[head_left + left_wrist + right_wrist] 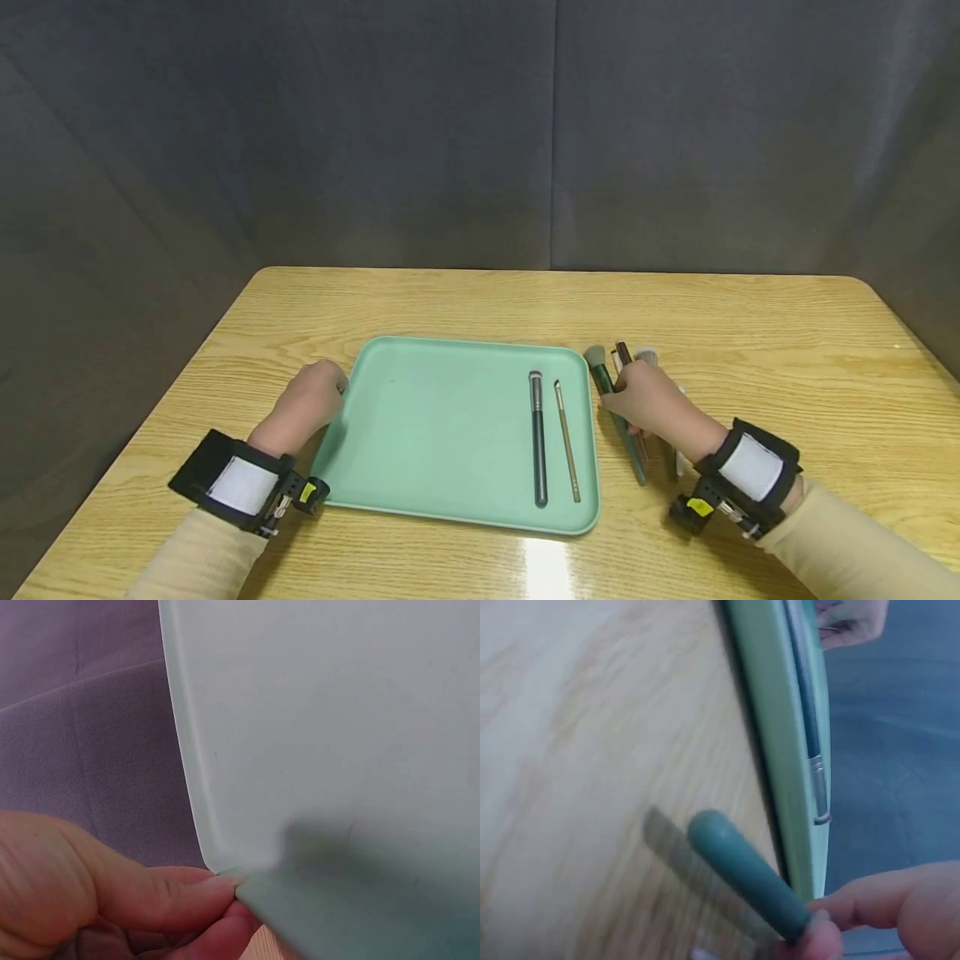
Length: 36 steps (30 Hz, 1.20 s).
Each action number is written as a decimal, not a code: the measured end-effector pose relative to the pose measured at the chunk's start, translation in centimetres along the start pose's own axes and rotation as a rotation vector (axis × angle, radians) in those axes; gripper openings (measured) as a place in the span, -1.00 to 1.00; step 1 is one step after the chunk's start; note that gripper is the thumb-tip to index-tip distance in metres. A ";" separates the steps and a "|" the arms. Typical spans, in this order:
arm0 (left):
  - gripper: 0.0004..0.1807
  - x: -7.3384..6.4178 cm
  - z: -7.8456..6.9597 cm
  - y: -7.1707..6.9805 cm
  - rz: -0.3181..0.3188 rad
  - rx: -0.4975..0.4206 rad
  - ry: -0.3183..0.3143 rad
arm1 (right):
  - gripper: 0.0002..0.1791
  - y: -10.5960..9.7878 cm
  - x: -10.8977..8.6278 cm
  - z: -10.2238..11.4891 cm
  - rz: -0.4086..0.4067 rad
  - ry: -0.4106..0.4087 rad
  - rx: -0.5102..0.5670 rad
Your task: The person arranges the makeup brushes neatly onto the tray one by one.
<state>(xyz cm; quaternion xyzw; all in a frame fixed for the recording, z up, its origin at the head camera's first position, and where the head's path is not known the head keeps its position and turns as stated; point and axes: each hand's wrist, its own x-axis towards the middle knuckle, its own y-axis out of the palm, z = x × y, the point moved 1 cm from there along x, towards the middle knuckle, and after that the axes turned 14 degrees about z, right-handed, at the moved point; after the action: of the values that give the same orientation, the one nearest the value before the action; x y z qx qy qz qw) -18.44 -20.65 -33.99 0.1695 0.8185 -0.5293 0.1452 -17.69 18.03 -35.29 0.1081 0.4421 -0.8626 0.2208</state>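
Observation:
My left hand (307, 400) is at the left side of a mint-green tray (442, 433). In the left wrist view its thumb and finger pinch the tray's rim (191, 761). To the right of the tray, my right hand (663, 407) pinches a green-handled makeup brush (603, 381) between thumb and fingers. The rounded end of this brush's handle (742, 866) slants over the table and casts a shadow in the right wrist view. Inside the tray lie a black makeup brush (538, 442) and a thin brown brush (567, 442), side by side near the right edge.
Beneath and beside my right hand are several more brushes, including a dark brown handle (623, 351) and a pale-bristled brush (647, 356), partly hidden by the hand. A wooden table (810, 350) carries everything, and a dark grey curtain (405, 142) stands behind it.

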 end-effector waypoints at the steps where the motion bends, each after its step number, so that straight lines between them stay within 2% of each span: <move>1: -0.68 0.0 0.0 0.0 0.000 0.001 -0.001 | -0.73 -0.1 -0.1 -0.1 0.002 -0.008 0.019; 10: -0.73 0.0 -0.1 0.0 0.004 0.012 -0.013 | -0.65 -0.7 -1.2 -0.3 0.021 -0.012 0.196; 17: -0.73 0.1 0.0 0.0 0.008 0.012 -0.010 | -0.81 -1.1 -2.2 -0.2 0.033 -0.010 0.295; 20: -0.74 0.1 0.0 -0.1 0.008 0.012 -0.002 | -0.79 -1.2 -2.4 -0.2 0.044 -0.018 0.332; 28: -0.74 -0.2 -0.1 -0.2 -0.002 0.009 0.021 | -0.55 -1.3 -2.6 0.1 0.065 -0.043 0.378; 36: -0.70 -0.1 0.0 -0.2 -0.005 0.016 0.028 | -0.57 -1.2 -2.9 0.4 0.083 -0.054 0.397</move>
<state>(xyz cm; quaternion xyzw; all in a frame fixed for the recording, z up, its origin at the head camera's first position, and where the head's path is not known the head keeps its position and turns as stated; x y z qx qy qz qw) -18.47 -20.71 -33.81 0.1757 0.8168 -0.5337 0.1312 -15.72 19.08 -33.11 0.1445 0.2524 -0.9256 0.2424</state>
